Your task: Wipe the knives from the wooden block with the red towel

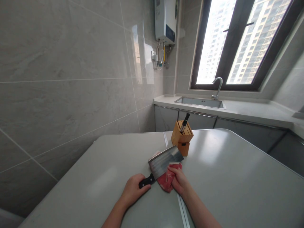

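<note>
My left hand (135,189) is wrapped round the black handle of a cleaver (163,161). Its broad steel blade points away to the right, above the table. In my right hand (180,182) is a red cloth (167,180), bunched and pressed against the blade's lower edge near the far end. Part of the cloth hangs below the blade. Something pale pink shows behind the blade's upper edge, too little of it to name. Just beyond the blade's tip stands a wooden knife block (181,136) with one black-handled knife (185,122) in it.
The white table (106,164) has a metal seam (181,209) running through it. Behind it is a counter (249,107) with a sink (199,101) and a tap (218,87) under a window. A tiled wall (71,95) borders the left, with a water heater (165,20) mounted high.
</note>
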Motion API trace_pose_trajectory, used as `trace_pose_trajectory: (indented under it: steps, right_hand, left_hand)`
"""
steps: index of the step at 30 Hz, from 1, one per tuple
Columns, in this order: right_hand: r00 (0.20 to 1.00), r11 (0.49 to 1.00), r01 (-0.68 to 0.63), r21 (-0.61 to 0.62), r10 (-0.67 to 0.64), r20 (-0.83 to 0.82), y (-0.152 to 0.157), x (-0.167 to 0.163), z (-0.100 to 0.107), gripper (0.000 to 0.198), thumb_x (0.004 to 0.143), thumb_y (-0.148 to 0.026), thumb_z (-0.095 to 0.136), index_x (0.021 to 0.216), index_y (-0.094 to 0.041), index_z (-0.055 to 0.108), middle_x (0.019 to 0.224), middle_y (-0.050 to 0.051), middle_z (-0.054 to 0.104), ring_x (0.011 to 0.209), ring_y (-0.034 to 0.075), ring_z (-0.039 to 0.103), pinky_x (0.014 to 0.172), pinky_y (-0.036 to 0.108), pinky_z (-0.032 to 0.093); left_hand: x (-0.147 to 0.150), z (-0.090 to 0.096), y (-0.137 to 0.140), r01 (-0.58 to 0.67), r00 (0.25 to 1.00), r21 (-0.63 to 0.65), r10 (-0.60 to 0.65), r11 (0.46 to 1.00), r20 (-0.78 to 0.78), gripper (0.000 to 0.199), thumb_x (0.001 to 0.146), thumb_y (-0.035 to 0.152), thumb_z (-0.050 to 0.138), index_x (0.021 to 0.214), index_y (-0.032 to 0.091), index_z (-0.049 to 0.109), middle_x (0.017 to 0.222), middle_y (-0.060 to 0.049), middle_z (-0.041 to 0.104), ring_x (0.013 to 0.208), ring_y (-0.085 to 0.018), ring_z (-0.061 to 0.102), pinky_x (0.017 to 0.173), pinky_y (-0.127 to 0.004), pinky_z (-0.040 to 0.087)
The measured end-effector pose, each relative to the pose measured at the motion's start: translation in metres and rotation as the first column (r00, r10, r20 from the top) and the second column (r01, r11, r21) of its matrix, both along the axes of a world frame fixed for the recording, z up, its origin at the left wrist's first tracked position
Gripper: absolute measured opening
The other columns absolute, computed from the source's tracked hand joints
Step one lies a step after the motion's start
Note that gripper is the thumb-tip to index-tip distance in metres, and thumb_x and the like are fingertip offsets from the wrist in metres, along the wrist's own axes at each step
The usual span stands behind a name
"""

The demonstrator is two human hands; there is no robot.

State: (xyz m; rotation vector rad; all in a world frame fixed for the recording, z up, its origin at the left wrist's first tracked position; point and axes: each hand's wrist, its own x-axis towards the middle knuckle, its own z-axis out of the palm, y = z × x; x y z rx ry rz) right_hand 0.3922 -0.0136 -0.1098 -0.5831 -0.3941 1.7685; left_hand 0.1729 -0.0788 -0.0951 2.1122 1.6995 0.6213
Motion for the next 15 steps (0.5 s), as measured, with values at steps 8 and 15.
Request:
trace_pose_trajectory:
  steps: [8,15]
  right_hand:
    - [1.0,1.0,-0.001,-0.028,0.001,-0.002,-0.0002,-0.0044,-0.0019,0.026,0.06,-0.015,0.081,0.075,-0.016,0.059,0.067,-0.001,0.067,0.063,0.013,0.065,0.066,0.023,0.055]
    - [1.0,1.0,-0.026,0.0,0.026,0.001,-0.0007,-0.005,-0.0015,0.025,0.063,-0.02,0.079,0.081,-0.016,0.062,0.073,0.0,0.069,0.069,0.015,0.067,0.069,0.026,0.055]
  left_hand:
    - [-0.0004,-0.0014,0.0017,-0.068,0.998,0.078,0.068,0.995,0.003,0.035,0.081,0.053,0.054,0.077,0.018,0.06,0.076,-0.003,0.059,0.074,-0.018,0.054,0.066,-0.025,0.038]
    - [-0.0018,-0.0022,0.0015,-0.102,0.995,0.12,0.101,0.988,0.011,0.032,0.081,0.051,0.054,0.076,0.019,0.06,0.077,-0.004,0.059,0.077,-0.02,0.055,0.068,-0.027,0.039]
